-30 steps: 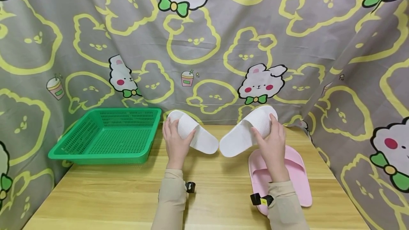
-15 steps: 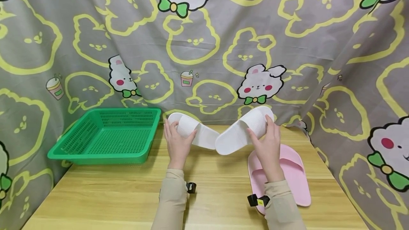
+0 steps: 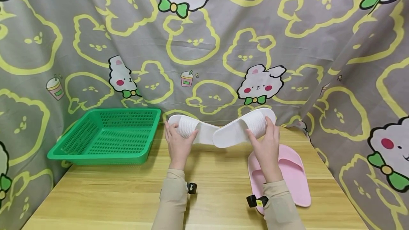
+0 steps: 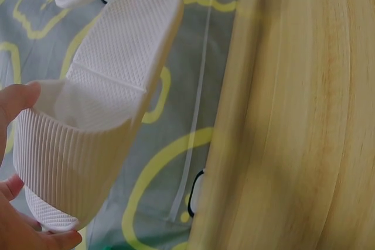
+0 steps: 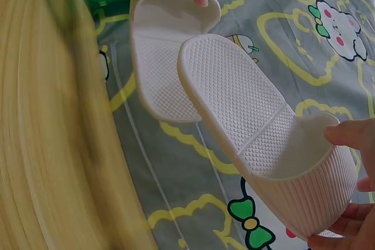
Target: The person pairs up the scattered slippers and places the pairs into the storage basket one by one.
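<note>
Two white slippers with ribbed straps are held up above the far part of the table. My left hand (image 3: 179, 144) grips the left white slipper (image 4: 70, 150) by its strap and toe end, thumb at the strap's edge. The right white slipper (image 5: 240, 98) is pinched likewise by my right hand (image 3: 266, 148). Their heel ends meet in the middle in the head view, the right heel overlapping in front of the left one; whether they touch I cannot tell. Below my right forearm lies a pair of pink slippers (image 3: 294, 184), partly covered by it.
A green plastic basket (image 3: 147, 148) with slotted sides stands at the back left of the wooden table (image 3: 217, 194). A grey patterned cloth (image 3: 204, 56) hangs behind the table and along both sides.
Both white slippers have turned toward level, and their heel ends have risen. The right one has moved left, so its heel now overlaps the left slipper's heel.
</note>
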A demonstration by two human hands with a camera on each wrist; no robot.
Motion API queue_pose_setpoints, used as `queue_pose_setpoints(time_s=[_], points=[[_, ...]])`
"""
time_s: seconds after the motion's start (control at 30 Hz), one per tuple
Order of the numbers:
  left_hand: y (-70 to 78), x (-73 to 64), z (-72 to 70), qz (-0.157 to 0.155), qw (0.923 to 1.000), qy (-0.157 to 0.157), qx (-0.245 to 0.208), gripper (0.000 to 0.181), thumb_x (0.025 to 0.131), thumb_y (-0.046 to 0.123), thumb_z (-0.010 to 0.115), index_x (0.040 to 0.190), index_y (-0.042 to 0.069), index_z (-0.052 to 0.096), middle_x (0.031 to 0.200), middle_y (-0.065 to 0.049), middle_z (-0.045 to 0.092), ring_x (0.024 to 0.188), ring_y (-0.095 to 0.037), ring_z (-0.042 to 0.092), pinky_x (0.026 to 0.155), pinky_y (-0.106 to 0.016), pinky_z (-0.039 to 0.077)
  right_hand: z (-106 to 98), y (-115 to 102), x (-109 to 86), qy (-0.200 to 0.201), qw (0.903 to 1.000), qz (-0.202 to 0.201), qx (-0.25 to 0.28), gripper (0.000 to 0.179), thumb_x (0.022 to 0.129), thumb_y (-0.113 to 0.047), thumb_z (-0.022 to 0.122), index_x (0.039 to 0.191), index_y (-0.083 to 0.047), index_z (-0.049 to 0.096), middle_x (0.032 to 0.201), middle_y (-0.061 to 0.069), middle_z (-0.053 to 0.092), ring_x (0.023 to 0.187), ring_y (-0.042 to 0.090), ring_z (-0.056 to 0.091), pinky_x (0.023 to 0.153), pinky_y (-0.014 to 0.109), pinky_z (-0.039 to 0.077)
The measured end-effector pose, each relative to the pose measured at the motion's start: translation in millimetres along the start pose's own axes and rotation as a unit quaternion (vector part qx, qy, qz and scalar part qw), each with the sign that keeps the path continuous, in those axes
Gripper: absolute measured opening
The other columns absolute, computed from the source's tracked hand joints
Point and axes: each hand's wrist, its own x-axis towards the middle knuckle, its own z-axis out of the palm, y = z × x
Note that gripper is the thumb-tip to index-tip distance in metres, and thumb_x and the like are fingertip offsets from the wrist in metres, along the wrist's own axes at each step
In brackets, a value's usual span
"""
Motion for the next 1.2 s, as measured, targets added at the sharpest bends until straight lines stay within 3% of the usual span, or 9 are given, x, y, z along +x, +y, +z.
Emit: queue_pose_setpoints(time_s=[0.9, 1.2], points=[[8.7, -4.8, 5.7, -0.027, 0.9991, -0.009, -0.03, 0.076, 0.06, 0.059, 0.072, 0.106, 0.01, 0.039, 0.146, -0.018, 0.019, 0.135, -0.034, 0.018, 0.107, -0.049, 0.026, 4, 4, -2.0, -0.026, 0.9989, 0.037, -0.01, 0.08, 0.07, -0.046, 0.072, 0.133, -0.013, 0.036, 0.111, 0.018, 0.043, 0.099, 0.031, 0.045, 0.089, 0.048, 0.042], [14.6, -8.1, 6.0, -0.038, 0.998, -0.009, -0.049, 0.076, 0.059, 0.06, 0.073, 0.106, 0.011, 0.039, 0.146, -0.014, 0.016, 0.134, -0.035, 0.021, 0.102, -0.049, 0.034, 4, 1, -3.0, -0.034, 0.998, 0.051, -0.012, 0.081, 0.068, -0.05, 0.071, 0.131, -0.013, 0.035, 0.114, 0.017, 0.045, 0.105, 0.032, 0.047, 0.09, 0.049, 0.042]])
